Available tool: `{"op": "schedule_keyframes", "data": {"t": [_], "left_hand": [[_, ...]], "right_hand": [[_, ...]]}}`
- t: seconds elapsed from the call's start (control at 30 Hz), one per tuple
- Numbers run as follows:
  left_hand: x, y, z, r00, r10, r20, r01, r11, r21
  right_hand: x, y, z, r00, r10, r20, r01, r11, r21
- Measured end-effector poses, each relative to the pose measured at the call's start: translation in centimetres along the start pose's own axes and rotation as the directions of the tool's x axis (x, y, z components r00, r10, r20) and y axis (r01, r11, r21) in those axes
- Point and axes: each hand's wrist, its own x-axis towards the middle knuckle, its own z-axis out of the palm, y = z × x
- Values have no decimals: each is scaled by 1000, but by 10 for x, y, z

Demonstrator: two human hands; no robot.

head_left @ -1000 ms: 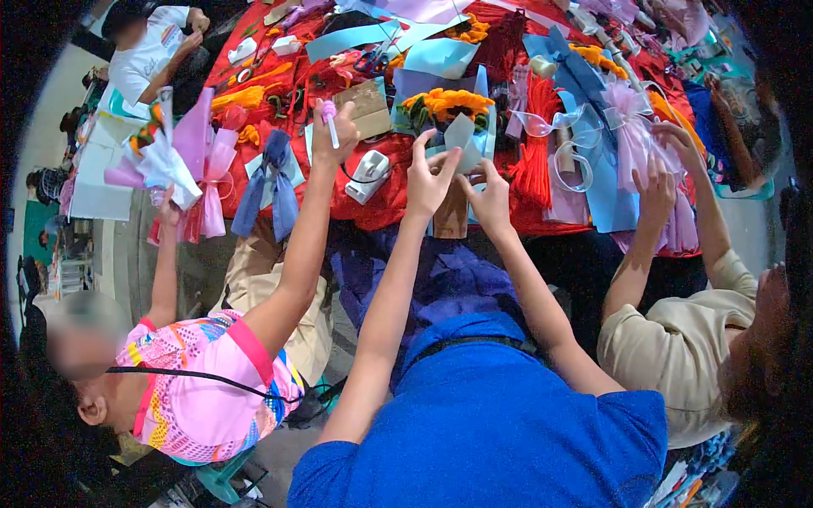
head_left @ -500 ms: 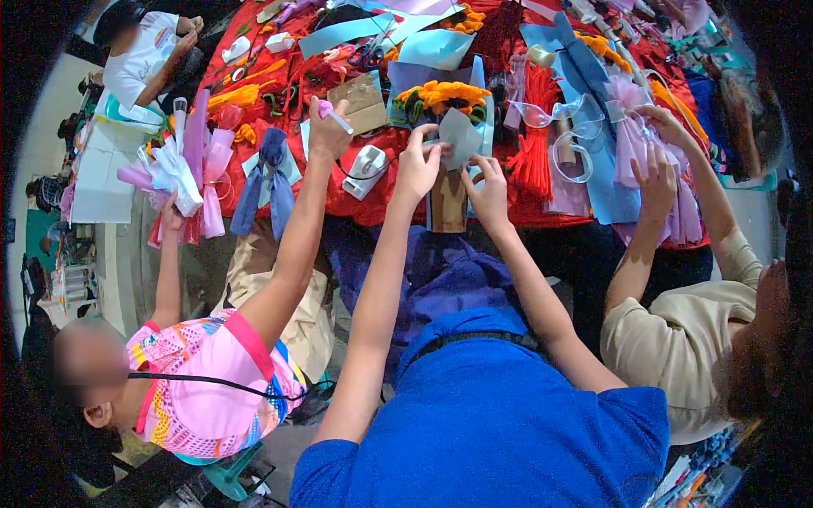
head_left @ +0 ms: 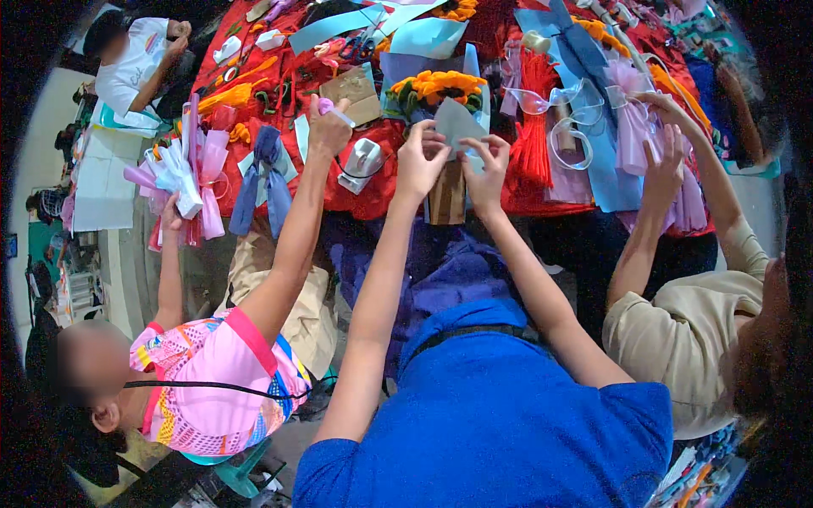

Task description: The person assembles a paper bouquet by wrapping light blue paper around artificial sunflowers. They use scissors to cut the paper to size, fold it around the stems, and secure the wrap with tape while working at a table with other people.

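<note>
Head view: people (head_left: 216, 381) flank a red-covered table (head_left: 356, 203); left grip (head_left: 420, 165) and right grip (head_left: 485, 173) pinch grey paper (head_left: 457, 124).

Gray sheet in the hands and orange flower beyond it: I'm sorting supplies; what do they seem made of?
Gray sheet: matte paper or plastic film, I can't tell which; it looks thin, crisp-edged. Orange flower: probably matte chenille or yarn, given thick, fuzzy-looking petals.

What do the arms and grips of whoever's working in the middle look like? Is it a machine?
No, a person. The left grip and right grip are ordinary five-fingered hands, with no gloves visible. The slim forearms are uncovered, with no cables or markings that I can see. Short, plain, bright blue sleeves match the shirt.
</note>
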Motion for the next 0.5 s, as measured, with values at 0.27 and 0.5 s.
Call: {"op": "schedule_keyframes", "data": {"t": [0.27,0.5], "left_hand": [[19,2,-30,996,60,60,-52,990,-132],[36,6,-36,855,-192,482,68,962,264]], "right_hand": [[-4,29,8,965,185,187,-219,959,180],[-7,32,3,929,163,331,-251,937,241]]}}
